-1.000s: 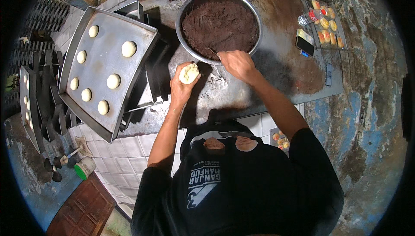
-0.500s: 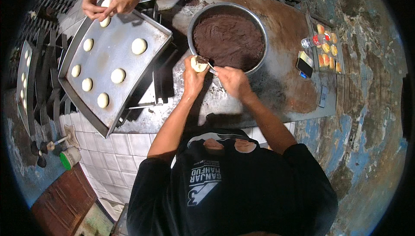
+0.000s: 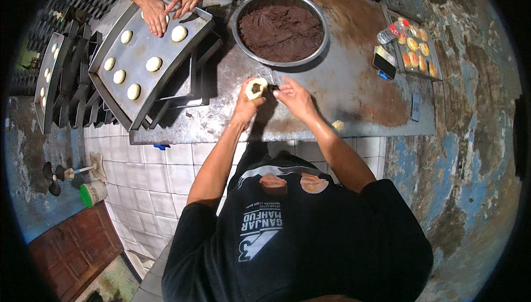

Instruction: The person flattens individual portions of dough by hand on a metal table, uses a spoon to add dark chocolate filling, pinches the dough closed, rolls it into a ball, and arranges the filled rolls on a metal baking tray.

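My left hand [image 3: 245, 106] is closed around a round of pale dough [image 3: 251, 93] with dark filling showing in its middle. My right hand [image 3: 297, 99] pinches a small thin tool, its exact kind unclear; dark filling clings at its end [image 3: 272, 87], right beside the dough. Ahead of both hands stands a wide metal bowl [image 3: 325, 37] that holds a mass of dark brown filling [image 3: 281, 32]. A metal tray [image 3: 138, 58] with several pale dough balls [image 3: 154, 64] is to the left, and another person's hands [image 3: 166, 11] press on one ball there.
A baking tray of browned buns [image 3: 414, 58], a plastic bottle [image 3: 391, 32] and a phone [image 3: 384, 66] lie at the right. A dough scrap [image 3: 338, 125] rests near the table's front edge [image 3: 310, 138]. Stacked racks [image 3: 77, 81] stand far left.
Both my hands have drawn back from the bowl toward the table's front, with the dough and tool. The other person's hands have moved from the tray's far corner onto a dough ball.
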Motion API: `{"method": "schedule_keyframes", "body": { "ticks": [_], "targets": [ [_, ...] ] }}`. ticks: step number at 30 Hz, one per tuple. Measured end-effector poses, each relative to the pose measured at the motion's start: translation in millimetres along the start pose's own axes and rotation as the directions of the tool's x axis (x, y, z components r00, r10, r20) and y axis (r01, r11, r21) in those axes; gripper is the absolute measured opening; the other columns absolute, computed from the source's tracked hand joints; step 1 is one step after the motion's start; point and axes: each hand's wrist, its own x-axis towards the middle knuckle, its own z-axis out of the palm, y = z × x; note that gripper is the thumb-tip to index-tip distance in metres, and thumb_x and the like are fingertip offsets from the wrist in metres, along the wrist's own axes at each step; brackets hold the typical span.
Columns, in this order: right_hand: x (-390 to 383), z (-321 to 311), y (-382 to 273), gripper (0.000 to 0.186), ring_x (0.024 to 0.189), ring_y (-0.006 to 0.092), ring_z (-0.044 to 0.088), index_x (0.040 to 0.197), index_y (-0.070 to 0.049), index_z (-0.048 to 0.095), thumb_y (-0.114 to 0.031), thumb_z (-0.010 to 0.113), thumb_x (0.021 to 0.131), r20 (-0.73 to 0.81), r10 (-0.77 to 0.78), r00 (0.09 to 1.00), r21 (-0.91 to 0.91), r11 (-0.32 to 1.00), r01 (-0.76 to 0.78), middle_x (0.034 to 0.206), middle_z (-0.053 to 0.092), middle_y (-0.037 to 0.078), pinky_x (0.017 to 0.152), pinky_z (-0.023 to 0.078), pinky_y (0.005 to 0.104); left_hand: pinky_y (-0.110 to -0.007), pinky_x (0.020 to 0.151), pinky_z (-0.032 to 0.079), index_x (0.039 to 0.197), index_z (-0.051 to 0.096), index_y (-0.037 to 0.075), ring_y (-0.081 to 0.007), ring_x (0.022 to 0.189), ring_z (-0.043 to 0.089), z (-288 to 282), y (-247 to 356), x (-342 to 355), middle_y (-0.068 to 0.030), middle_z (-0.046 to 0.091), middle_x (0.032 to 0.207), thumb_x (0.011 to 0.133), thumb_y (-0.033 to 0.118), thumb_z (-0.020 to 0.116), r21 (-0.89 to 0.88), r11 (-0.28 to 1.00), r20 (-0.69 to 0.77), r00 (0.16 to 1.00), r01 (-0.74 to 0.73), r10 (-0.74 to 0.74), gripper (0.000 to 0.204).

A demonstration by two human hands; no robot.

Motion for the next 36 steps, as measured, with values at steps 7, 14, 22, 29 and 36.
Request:
{"method": "schedule_keyframes", "body": {
  "ticks": [7,14,22,29,36],
  "targets": [
    [-82.8,-33.7,-64.0,0.056,0.109,0.0344,0.065,0.145,-0.002,0.042,-0.003,0.058,0.092,0.265,-0.473,0.840,-0.263,0.803,0.535,0.118,0.068,0.020,0.099,0.050,0.0428,-0.031,0.083,0.051,0.121,0.051,0.006,-0.0152,0.096,0.059,61.4,-12.7,-54.7,-0.0039,0.061,0.106,0.075,0.005,0.082,0.322,0.925,-0.025,0.975,-0.202,0.222,0.055],
    [-138.8,-71.0,-66.2,0.047,0.114,0.0208,0.064,0.139,-0.001,0.047,-0.007,0.063,0.096,-0.107,-0.177,0.978,0.026,0.983,0.181,0.115,0.072,0.011,0.100,0.048,0.0376,-0.034,0.081,0.051,0.127,0.059,0.006,-0.0169,0.099,0.061,114.7,31.1,-116.9,-0.0054,0.065,0.103,0.092,0.022,0.073,-0.072,0.995,0.075,0.995,0.070,-0.065,0.041],
    [-151.3,-86.5,-20.3,0.033,0.100,0.0123,0.066,0.124,0.003,0.059,-0.006,0.068,0.094,-0.009,0.101,0.995,0.617,0.783,-0.074,0.104,0.070,0.006,0.089,0.051,0.0255,-0.038,0.107,0.046,0.154,0.039,0.007,-0.0321,0.136,0.052,134.5,27.1,-134.0,-0.0165,0.056,0.146,0.100,0.031,0.063,0.345,0.836,0.280,0.897,-0.426,0.342,0.064],
    [-181.0,-95.3,-26.1,0.016,0.082,0.0354,0.068,0.096,-0.002,0.073,-0.005,0.068,0.082,0.161,-0.316,0.935,-0.232,0.909,0.347,0.093,0.068,0.017,0.076,0.054,0.0402,-0.046,0.087,0.054,0.142,0.051,0.008,-0.0430,0.106,0.068,122.5,-8.1,-132.4,-0.0275,0.068,0.115,0.086,0.026,0.075,0.634,0.652,0.503,0.862,-0.415,0.060,0.063],
    [-186.0,-103.3,24.0,0.018,0.088,0.0175,0.070,0.108,0.003,0.071,-0.006,0.068,0.093,0.288,0.364,0.886,0.409,0.790,-0.457,0.102,0.073,0.012,0.083,0.056,0.0300,-0.049,0.078,0.053,0.101,0.072,0.000,-0.0459,0.087,0.068,112.3,-49.4,-146.6,-0.0284,0.070,0.089,0.093,0.032,0.066,0.824,0.551,0.258,0.953,-0.131,-0.160,0.034]
  ]
}}
